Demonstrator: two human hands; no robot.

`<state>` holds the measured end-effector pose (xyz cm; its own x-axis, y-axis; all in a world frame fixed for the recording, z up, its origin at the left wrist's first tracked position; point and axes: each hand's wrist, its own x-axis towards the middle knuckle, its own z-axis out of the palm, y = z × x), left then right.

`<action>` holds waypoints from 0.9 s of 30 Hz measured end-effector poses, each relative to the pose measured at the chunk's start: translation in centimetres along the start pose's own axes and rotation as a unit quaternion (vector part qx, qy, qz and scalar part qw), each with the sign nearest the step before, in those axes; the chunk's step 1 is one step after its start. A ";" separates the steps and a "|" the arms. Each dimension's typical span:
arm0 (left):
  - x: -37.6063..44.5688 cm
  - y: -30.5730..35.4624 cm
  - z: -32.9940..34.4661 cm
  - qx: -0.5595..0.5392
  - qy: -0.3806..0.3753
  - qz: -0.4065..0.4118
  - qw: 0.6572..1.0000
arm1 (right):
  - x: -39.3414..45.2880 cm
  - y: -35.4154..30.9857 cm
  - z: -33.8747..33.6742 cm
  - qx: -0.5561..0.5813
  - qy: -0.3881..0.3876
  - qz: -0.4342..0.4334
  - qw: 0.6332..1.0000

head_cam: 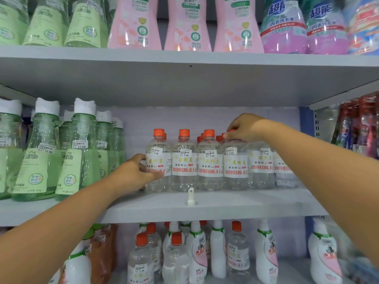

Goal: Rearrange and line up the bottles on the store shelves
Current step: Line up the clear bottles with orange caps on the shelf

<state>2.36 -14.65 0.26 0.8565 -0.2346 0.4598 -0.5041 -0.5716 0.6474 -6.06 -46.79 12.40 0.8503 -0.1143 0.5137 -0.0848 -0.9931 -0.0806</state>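
Several clear bottles with orange caps and white labels (210, 165) stand in a row on the middle shelf (205, 210), more behind them. My left hand (133, 173) wraps around the side of the leftmost clear bottle (159, 181), thumb across its label. My right hand (244, 128) reaches over the row and pinches the orange cap of the fourth clear bottle (234, 167). Both forearms stretch in from the lower corners.
Green bottles with white caps (80, 152) crowd the middle shelf's left. Red packets (361, 128) hang at the right. A small white peg (190, 196) sticks up at the shelf front. Pink bottles (186, 23) line the top shelf; mixed bottles (196, 253) fill the lower one.
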 end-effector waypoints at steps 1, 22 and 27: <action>-0.1 0.0 0.0 0.001 -0.001 -0.004 1.000 | 0.0 0.4 0.2 0.012 -0.004 0.002 1.000; -6.3 3.2 -0.7 -0.059 0.046 -0.090 0.993 | -9.2 -2.4 3.8 0.284 0.164 0.041 0.944; -19.5 2.0 1.9 -0.296 0.196 0.090 0.931 | -25.6 -5.6 8.9 0.573 0.132 -0.057 0.807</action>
<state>-15.16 -12.68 -8.58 0.7052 0.0859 0.7038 -0.7069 0.0090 0.7072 -22.68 -38.04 -7.92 0.6655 -0.1765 0.7252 0.6507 -0.3387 -0.6796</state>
